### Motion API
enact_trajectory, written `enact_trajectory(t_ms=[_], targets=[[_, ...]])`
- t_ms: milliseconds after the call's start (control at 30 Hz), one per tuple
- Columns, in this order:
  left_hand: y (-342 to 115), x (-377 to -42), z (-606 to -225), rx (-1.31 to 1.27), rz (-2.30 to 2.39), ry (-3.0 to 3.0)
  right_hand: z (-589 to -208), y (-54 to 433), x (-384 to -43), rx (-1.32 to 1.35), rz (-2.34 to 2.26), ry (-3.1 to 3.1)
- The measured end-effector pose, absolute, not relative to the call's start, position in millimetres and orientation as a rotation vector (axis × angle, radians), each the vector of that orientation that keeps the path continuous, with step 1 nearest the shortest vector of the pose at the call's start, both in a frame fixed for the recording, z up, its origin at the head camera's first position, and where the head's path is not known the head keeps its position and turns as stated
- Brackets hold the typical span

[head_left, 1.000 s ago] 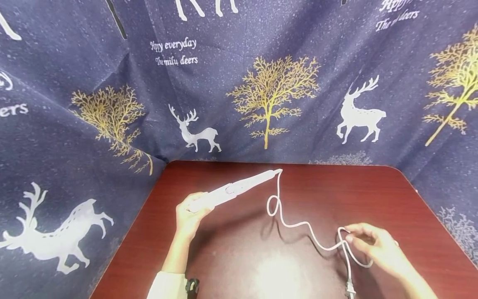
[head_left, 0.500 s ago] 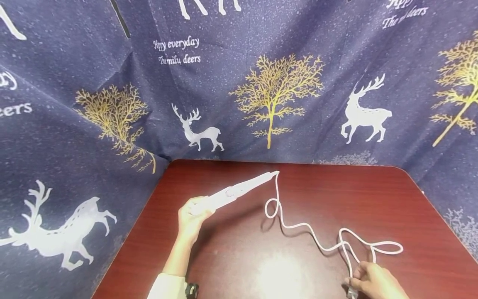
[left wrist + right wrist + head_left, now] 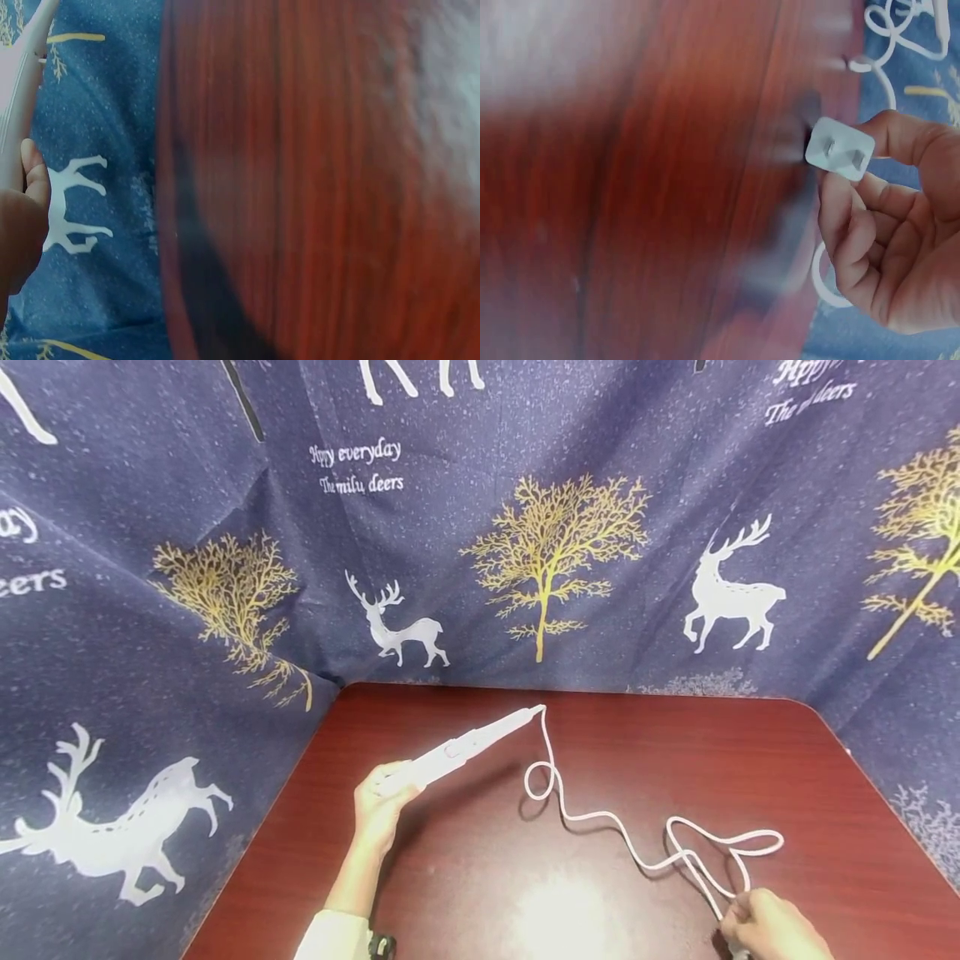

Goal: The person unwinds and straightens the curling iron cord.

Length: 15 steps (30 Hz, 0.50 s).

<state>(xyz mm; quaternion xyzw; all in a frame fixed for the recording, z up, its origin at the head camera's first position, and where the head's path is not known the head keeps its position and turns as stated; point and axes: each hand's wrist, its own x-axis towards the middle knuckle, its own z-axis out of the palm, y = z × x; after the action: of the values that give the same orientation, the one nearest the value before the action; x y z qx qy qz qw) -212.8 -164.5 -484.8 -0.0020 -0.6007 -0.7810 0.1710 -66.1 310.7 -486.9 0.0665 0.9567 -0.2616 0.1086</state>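
Observation:
My left hand (image 3: pixel 378 802) grips the near end of a long white corded appliance that looks like a hair straightener (image 3: pixel 472 743). Its far end tilts up and to the right above the table, and a white cord (image 3: pixel 600 816) leaves that end. The left wrist view catches part of the hair straightener (image 3: pixel 19 112) and the fingers at the left edge. At the lower right, my right hand (image 3: pixel 772 927) pinches the cord's plug. The right wrist view shows the two-pin plug (image 3: pixel 840 148) between thumb and fingers, its flat pins facing the camera.
The reddish-brown wooden table (image 3: pixel 465 877) reflects a bright glare near its front. A dark blue cloth (image 3: pixel 585 427) with printed deer and trees hangs behind and along the sides. The cord runs in loops across the right half of the table.
My right hand let go of the cord loop, moved down to the plug and took it, then shifted slightly right. The hair straightener's cord end shifted slightly left; my left hand keeps its grip.

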Motion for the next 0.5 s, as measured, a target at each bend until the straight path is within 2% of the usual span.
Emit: enact_trajectory(t_ms=[500], targets=[[-189.9,-224.6,-498.0,0.199,-2.164,-1.735,-482.5,374.5,-121.2,0.151,-0.688,2.963]])
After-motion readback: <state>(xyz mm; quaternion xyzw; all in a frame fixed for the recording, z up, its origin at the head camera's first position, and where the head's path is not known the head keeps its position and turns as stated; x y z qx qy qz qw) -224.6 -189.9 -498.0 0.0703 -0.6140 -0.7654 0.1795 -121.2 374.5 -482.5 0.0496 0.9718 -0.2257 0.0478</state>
